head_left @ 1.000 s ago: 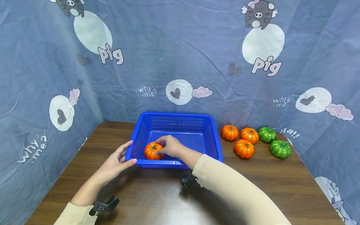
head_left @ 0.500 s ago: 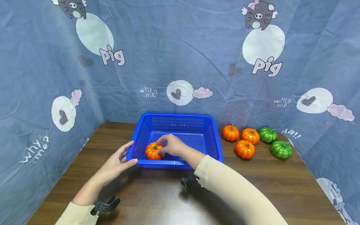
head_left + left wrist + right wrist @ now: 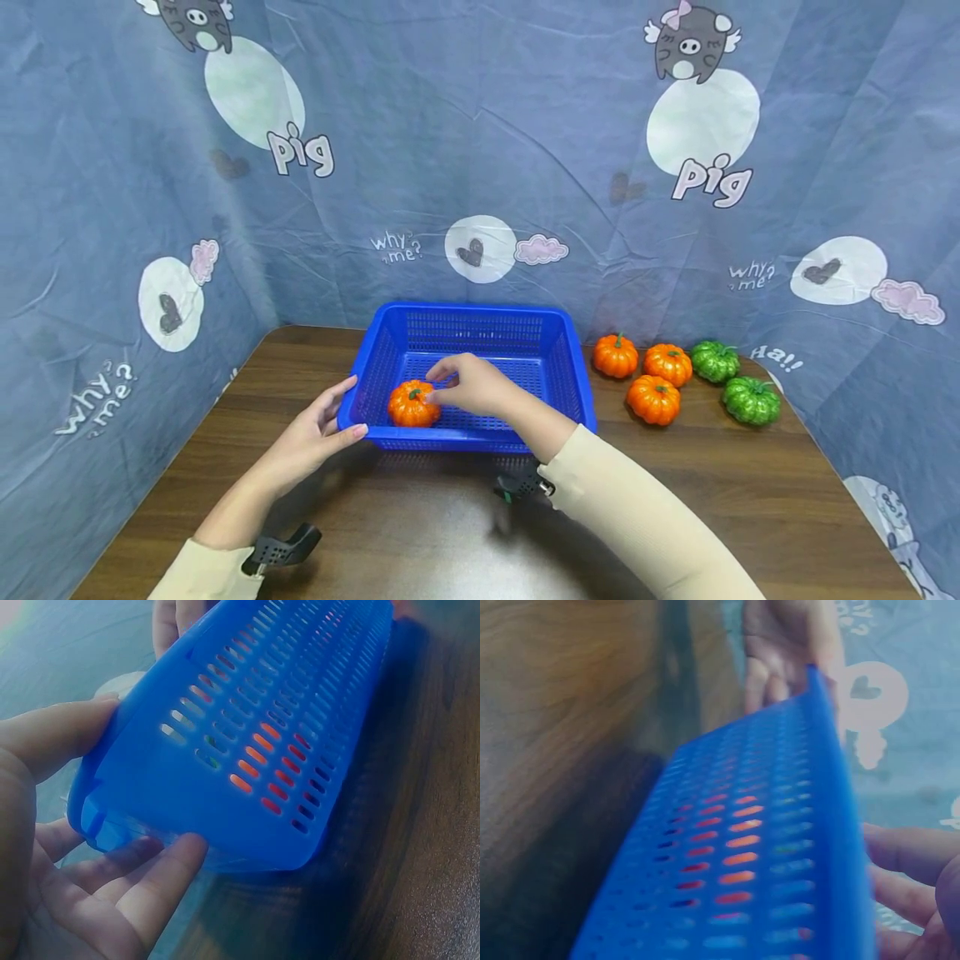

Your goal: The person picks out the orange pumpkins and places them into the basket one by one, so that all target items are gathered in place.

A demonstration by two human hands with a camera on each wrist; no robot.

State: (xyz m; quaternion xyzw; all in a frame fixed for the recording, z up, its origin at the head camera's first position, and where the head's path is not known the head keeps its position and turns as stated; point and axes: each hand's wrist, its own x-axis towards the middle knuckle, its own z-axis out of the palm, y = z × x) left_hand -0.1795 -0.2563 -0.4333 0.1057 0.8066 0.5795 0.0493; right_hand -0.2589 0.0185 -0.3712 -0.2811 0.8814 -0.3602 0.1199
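A blue plastic basket (image 3: 480, 437) with slotted walls stands on the wooden table. My left hand (image 3: 311, 437) grips its front left corner, thumb on the rim and fingers against the outer side, as the left wrist view shows. Inside, near that corner, sits a small orange pumpkin (image 3: 411, 407) with a green stem; its colour shows through the basket's slots (image 3: 255, 754). My right hand (image 3: 476, 387) hovers over the basket just right of the pumpkin, fingers loosely bent and holding nothing, the thumb tip overlapping the pumpkin's edge in the head view.
Right of the basket are three orange pumpkins (image 3: 654, 400) and two green pumpkins (image 3: 752, 401) on the table (image 3: 420, 525). A blue cloth backdrop (image 3: 480, 150) with pig prints rises behind and along both sides.
My right hand has let go of the orange pumpkin and drawn slightly right and up from it. The pumpkin stays in the basket's front left; my left hand keeps its grip on the corner.
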